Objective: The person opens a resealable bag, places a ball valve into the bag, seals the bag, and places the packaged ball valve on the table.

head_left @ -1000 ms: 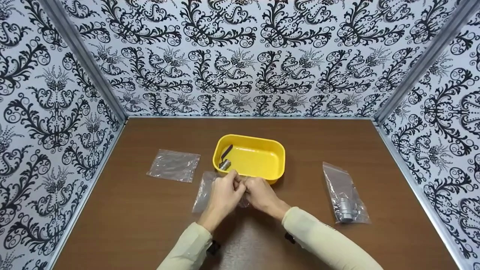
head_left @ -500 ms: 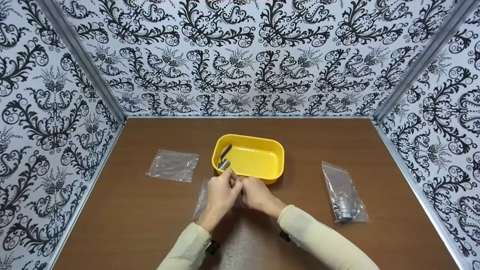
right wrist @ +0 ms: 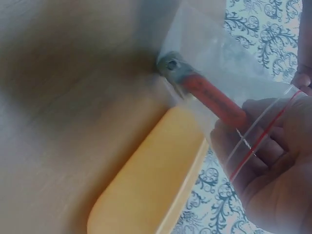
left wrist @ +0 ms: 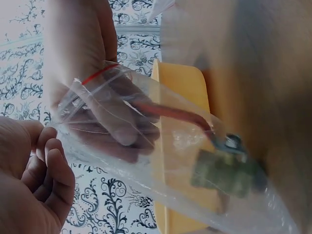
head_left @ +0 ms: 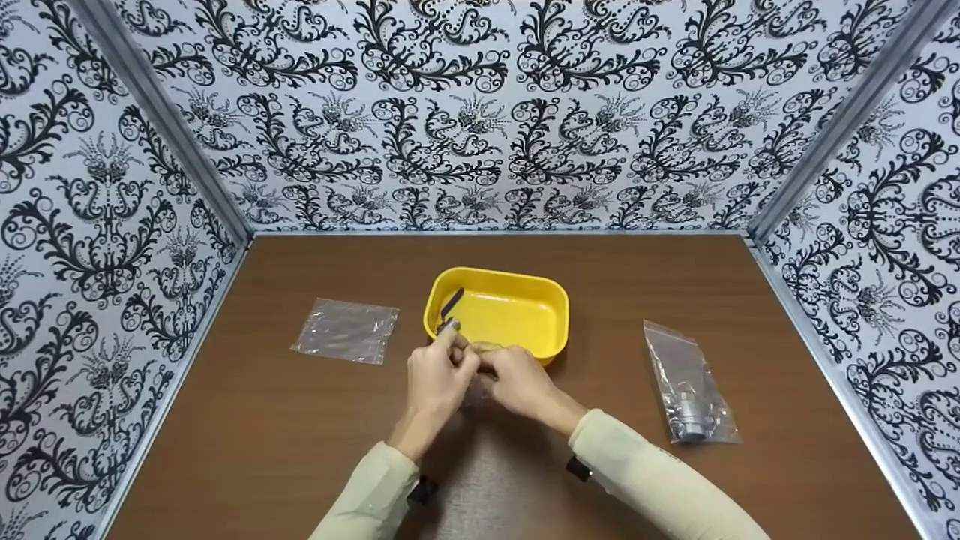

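Observation:
A clear zip bag [left wrist: 180, 192] with a red line along its mouth holds a ball valve [right wrist: 214, 100] with a red lever, seen in both wrist views. My left hand [head_left: 439, 375] pinches the bag near its mouth, fingers curled. My right hand [head_left: 521, 379] has its fingers within the bag mouth, showing through the plastic, and they grip the end of the lever [left wrist: 178, 114]. The valve's metal body [left wrist: 222, 173] hangs low in the bag, blurred. In the head view both hands meet over the tub's front rim and mostly hide the bag.
A yellow tub [head_left: 559, 307] stands behind the hands; in it lies another valve with a dark lever [head_left: 451, 302]. To the left a flat clear bag [head_left: 346, 331] lies on the brown table [head_left: 247, 420]. A bag with a grey metal fitting [head_left: 690, 416] lies at right. Patterned walls enclose the table.
My left hand has shifted slightly left and its index finger now points out more. The bag part that stuck out left of it is gone from sight behind the hands.

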A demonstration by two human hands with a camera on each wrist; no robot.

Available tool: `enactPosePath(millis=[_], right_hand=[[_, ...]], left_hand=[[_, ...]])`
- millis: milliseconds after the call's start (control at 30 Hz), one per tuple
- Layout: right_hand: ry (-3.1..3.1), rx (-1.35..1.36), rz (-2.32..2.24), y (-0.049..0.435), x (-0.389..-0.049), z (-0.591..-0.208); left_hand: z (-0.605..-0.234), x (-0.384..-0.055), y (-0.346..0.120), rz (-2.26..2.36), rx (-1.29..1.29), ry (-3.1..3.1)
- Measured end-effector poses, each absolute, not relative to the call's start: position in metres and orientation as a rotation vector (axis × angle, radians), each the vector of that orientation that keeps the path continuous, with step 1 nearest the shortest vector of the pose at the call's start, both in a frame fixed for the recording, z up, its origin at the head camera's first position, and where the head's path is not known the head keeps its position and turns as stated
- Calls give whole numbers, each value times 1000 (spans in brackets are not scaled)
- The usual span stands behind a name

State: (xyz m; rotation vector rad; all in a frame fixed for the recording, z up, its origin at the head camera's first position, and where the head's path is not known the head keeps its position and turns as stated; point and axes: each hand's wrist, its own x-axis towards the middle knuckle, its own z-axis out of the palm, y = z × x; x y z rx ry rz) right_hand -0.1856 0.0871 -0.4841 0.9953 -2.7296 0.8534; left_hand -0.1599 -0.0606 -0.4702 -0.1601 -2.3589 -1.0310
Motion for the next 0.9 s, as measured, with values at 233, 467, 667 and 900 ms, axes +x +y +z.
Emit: enactPosePath(millis=[233,467,667,900], right_hand=[[-2603,834,977,100,-185,-470],[-2792,437,1110,116,-187,-470],[-2952,415,1264,123,-188,-477],[-2959,390,1317,124,-187,-475]], left_hand=[[-460,-161,-59,-1030,-170,-2324],[-460,-161,-58,-1047,-183,-2306],[-462,-161,-56,-1032,-188,-2310],[-462,-160,-55,-982,-164,-2370]])
